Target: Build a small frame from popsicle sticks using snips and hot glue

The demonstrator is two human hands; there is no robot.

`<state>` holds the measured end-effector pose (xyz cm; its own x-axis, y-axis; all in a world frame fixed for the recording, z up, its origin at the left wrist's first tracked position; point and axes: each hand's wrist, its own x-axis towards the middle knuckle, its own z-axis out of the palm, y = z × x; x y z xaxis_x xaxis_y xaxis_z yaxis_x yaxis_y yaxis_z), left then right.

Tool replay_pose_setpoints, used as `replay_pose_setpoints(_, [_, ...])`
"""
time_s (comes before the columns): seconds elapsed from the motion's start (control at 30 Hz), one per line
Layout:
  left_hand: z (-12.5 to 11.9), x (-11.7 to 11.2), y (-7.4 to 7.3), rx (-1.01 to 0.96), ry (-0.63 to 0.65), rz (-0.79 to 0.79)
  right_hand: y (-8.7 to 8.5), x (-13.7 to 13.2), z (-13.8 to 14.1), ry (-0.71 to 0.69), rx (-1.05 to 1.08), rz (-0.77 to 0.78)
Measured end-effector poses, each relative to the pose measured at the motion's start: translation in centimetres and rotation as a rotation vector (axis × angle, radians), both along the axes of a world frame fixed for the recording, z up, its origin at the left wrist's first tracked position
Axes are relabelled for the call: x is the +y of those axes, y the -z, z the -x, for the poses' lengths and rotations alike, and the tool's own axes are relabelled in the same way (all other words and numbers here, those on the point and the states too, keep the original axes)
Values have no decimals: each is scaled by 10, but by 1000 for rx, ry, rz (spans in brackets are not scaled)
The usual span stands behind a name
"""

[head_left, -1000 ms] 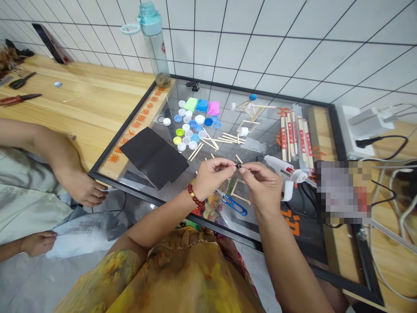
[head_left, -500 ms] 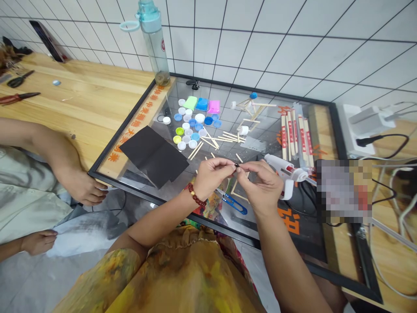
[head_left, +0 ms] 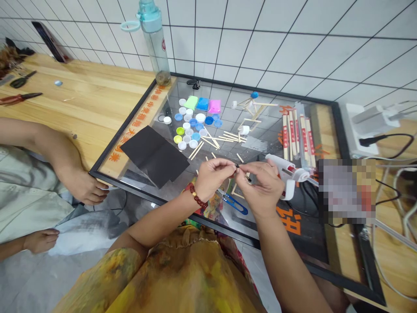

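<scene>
My left hand [head_left: 214,176] and my right hand [head_left: 261,184] meet over the glass top, fingertips pinched together on a small black piece [head_left: 236,165]. Its kind is too small to make out. Below the hands lie blue thread snips [head_left: 235,203] and part of a wooden stick frame [head_left: 239,192], partly covered by my right hand. Just right of that hand is a white glue gun [head_left: 286,171]. Left of my left hand lie folded black sheets [head_left: 153,154]. Loose wooden sticks [head_left: 231,138] are scattered beyond my fingers.
Farther back are bottle caps [head_left: 195,124], clay packets [head_left: 202,103], a stick-and-cap model [head_left: 250,113] and wrapped chopsticks [head_left: 298,134]. A tall water bottle [head_left: 154,48] stands at the glass's back corner. Cords and a power strip [head_left: 355,130] are at right. Another person's hand [head_left: 86,187] rests at the left edge.
Both hands stay pinched at the same spot, with only slight finger movement. The view has shifted very slightly.
</scene>
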<state>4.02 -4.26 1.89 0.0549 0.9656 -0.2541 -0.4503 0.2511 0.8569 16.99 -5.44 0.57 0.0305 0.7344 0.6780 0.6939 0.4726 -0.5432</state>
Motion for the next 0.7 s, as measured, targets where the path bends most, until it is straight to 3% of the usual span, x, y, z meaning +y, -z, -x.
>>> replay_pose_setpoints(0.13, [1, 0, -1, -13, -15, 22, -1, 0, 1, 48, -174, -146])
replay_pose_setpoints(0.43, [4, 1, 3, -4, 20, -16, 1, 1, 2, 70, -307, -269])
replay_pose_setpoints(0.7, [5, 1, 8, 135, 25, -188, 0, -1, 0, 83, -142, -97])
